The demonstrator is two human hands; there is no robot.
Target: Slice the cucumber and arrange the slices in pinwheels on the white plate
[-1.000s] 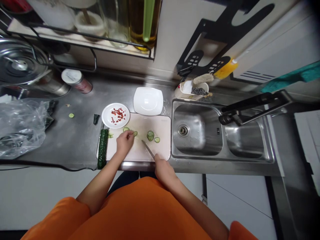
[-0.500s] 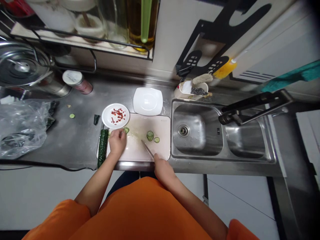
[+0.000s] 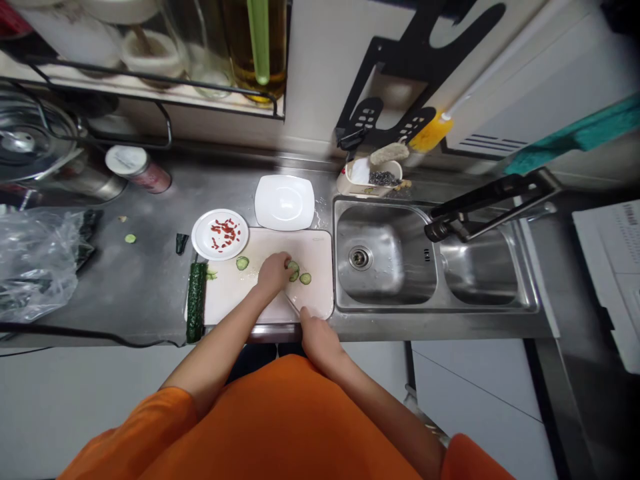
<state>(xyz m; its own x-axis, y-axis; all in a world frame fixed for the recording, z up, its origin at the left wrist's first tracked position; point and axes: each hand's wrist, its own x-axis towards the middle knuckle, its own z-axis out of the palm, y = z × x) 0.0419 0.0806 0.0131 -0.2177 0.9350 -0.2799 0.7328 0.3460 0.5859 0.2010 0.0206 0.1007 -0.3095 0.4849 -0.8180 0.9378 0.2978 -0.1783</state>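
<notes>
My left hand (image 3: 274, 273) is over the cutting board (image 3: 225, 307), its fingers curled together at the edge of a few overlapping cucumber slices (image 3: 294, 271). The fingertips seem to pinch one slice, though the hand partly hides it. In my right hand (image 3: 320, 339), at the board's front edge, is a knife (image 3: 292, 303) whose blade points away to the left. Another cucumber slice (image 3: 305, 279) lies just right of the group, and one more (image 3: 243, 263) sits farther left. A length of dark green cucumber (image 3: 197, 303) rests along the board's left edge, with small green scraps beside it.
Behind the board stand a round plate with red chopped bits (image 3: 199, 235) and an empty white square plate (image 3: 285, 201). A cucumber end (image 3: 181, 243) and a plastic bag (image 3: 45, 267) lie to the left. The sink (image 3: 400, 293) is at the right.
My left hand has moved right across the board, from the lone slice near the round plate to the group of slices. My right hand keeps the knife in about the same place.
</notes>
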